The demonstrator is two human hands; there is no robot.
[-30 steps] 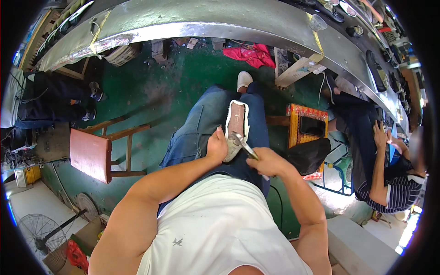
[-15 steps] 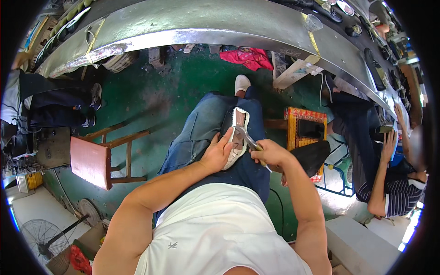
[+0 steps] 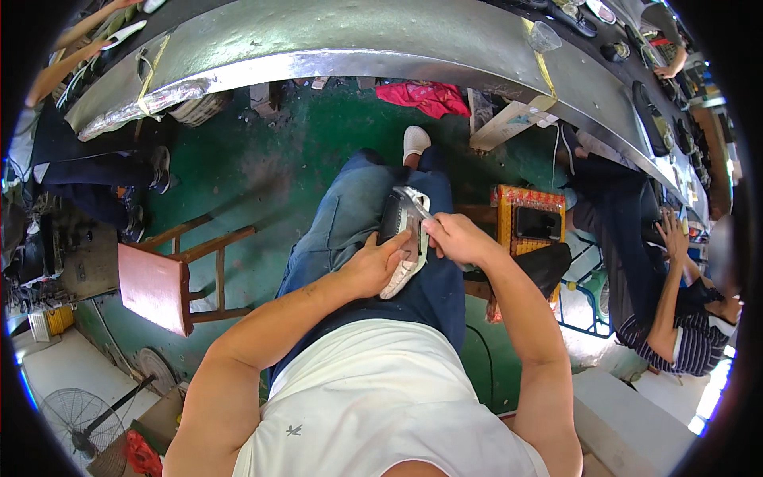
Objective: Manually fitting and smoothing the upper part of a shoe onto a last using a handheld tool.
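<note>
A shoe [image 3: 397, 286] with a whitish upper, its underside up, rests on my lap over the blue jeans. Gripping its side is my left hand [image 3: 372, 264], with the fingers and thumb closed on it. My right hand [image 3: 458, 238] is wrapped round the handles of metal pincers [image 3: 419, 203]. Their curved head lies against the rim of the shoe at the end away from me. Most of the handles are hidden in my right fist.
Ahead runs a long metal bench [image 3: 334, 32] with shoes along it. A stool [image 3: 152, 290] stands at left, and a yellow seat [image 3: 509, 207] bearing a black phone [image 3: 538, 224] at right. People sit or stand on both sides. A fan [image 3: 79, 421] is lower left.
The pincers have moved from the middle of the shoe to its far rim, and my right hand has shifted up and left. At left, a person's arms now reach over the bench.
</note>
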